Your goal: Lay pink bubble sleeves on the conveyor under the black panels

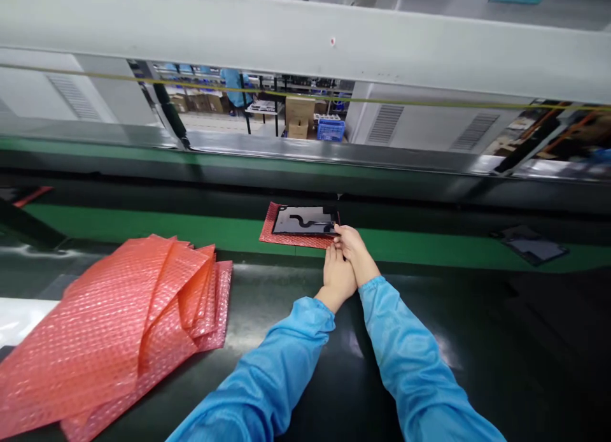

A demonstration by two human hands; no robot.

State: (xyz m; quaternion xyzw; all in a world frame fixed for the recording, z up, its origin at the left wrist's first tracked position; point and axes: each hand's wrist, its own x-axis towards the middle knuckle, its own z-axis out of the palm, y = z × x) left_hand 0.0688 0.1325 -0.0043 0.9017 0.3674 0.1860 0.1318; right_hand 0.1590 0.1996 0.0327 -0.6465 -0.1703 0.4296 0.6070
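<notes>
A flat tablet-like display panel (305,220), grey with a black border and a dark curved flex strip, lies on a red bubble-wrap bag (268,228) over the green belt. My right hand (354,249) is closed at the panel's near right corner, thumb and fingers pinching its edge. Just below and to the left, my left hand (339,275) is at the bag's near right corner, fingers together against its edge; the fingertips are partly hidden. The two hands touch at the wrists.
A fanned stack of red bubble-wrap bags (114,314) covers the dark bench at left. Another dark panel (532,243) lies on the belt at right. Beyond the belt runs a metal ledge (305,150), with a wide pale beam (305,41) overhead.
</notes>
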